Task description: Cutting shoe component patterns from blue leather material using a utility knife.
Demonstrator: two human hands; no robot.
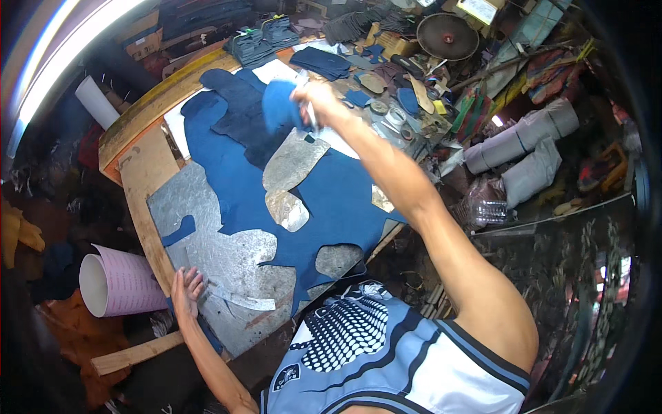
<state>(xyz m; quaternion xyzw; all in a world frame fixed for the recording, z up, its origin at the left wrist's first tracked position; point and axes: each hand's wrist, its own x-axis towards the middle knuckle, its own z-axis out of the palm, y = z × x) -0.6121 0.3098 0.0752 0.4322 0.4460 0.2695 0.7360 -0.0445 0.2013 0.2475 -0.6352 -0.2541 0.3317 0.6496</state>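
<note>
Right fingers (302,94) clasp blue material (278,107), left fingers (196,281) spread loosely, empty; a clear bottle (490,212) has indistinct contents.

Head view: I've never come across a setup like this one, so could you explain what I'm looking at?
There's no machine here, just a person's bare hands, seen from a wide fisheye camera worn on the head and looking down; that's why edges bend. The right hand, arm outstretched, holds a blurred blue piece. The left hand lies open at the left edge of a scuffed gray surface on the table. A large, irregular blue sheet covers much of it, with gray showing through gaps.
</note>
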